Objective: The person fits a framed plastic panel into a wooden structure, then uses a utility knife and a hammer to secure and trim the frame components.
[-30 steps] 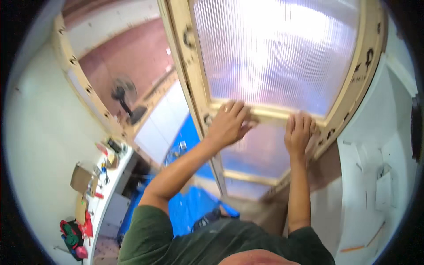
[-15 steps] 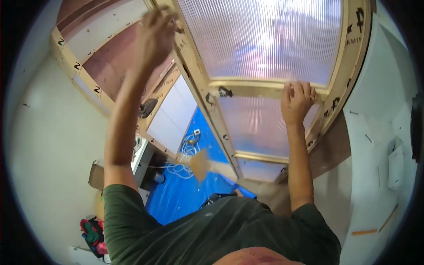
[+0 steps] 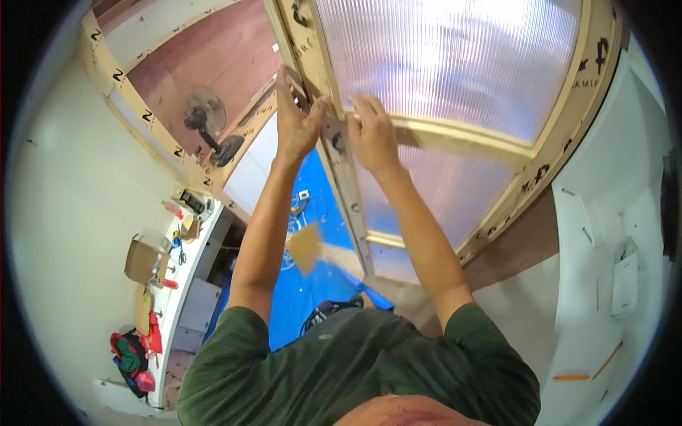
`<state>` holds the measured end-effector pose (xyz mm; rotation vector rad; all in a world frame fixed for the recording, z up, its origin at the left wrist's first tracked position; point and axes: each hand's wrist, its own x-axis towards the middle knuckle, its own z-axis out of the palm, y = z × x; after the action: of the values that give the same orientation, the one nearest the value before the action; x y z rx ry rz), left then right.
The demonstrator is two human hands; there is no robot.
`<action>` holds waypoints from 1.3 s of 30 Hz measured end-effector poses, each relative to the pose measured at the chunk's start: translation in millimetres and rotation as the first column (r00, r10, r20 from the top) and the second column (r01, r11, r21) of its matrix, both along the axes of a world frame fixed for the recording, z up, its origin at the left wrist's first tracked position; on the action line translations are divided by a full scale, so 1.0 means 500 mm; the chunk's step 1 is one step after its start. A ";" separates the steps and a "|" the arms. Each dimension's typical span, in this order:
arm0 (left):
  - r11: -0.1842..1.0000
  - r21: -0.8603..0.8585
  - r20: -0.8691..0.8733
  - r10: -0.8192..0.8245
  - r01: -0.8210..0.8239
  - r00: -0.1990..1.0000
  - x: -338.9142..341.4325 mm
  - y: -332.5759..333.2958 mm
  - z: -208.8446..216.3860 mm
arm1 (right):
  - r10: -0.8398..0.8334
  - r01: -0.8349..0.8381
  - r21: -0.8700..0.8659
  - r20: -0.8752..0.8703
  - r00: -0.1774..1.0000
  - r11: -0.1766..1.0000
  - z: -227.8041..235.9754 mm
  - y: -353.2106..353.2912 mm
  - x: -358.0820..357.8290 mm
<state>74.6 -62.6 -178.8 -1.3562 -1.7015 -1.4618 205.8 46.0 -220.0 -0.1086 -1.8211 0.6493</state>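
A wooden-framed door (image 3: 465,145) with ribbed translucent panels (image 3: 440,60) stands open at an angle before me. My left hand (image 3: 298,126) is at its left edge, fingers stretched upward and thumb apart, nothing seen in it. Close to it, my right hand (image 3: 374,138) rests against the door's left stile where the middle rail meets it. Its fingers are loosely bent and somewhat apart, with no object visible in them. A dark door handle (image 3: 337,142) shows between my two wrists, partly covered.
A blue sheet (image 3: 288,305) covers the floor, with a white cable and a blurred tan piece (image 3: 305,248) above it. At left, a white counter (image 3: 186,273) holds a cardboard box (image 3: 145,259), scissors and bottles. A black fan (image 3: 206,131) stands behind the wooden framing.
My left hand has come down and right to the door's edge. My right hand has moved left along the rail to the stile. The view has shifted, showing more counter and the fan.
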 end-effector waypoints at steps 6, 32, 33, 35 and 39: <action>0.959 0.207 -0.188 0.233 -0.193 0.954 0.006 -0.004 0.112 | -0.139 0.128 0.080 0.147 0.979 0.989 0.015 -0.016 -0.008; 0.591 -0.498 -0.866 -0.375 -0.635 0.330 0.063 0.039 0.728 | -0.350 0.346 0.215 -0.021 0.937 0.913 -0.030 -0.012 -0.051; 0.588 -0.492 -0.870 -0.357 -0.642 0.340 0.062 0.045 0.728 | -0.335 0.326 0.202 0.010 0.942 0.923 -0.028 -0.009 -0.053; 0.527 -0.528 -0.849 -0.311 -0.666 0.427 0.047 0.062 0.734 | -0.298 0.283 0.177 0.064 0.952 0.943 -0.019 -0.011 -0.060; 0.596 -0.583 -0.811 -0.387 -0.552 0.438 -0.027 0.043 0.813 | -0.272 0.258 0.182 0.056 0.961 0.949 0.009 -0.044 -0.051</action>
<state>60.8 -41.0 227.5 -1.8979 -1.5364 0.4427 180.3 24.1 -215.5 -0.2619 -1.8895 0.2990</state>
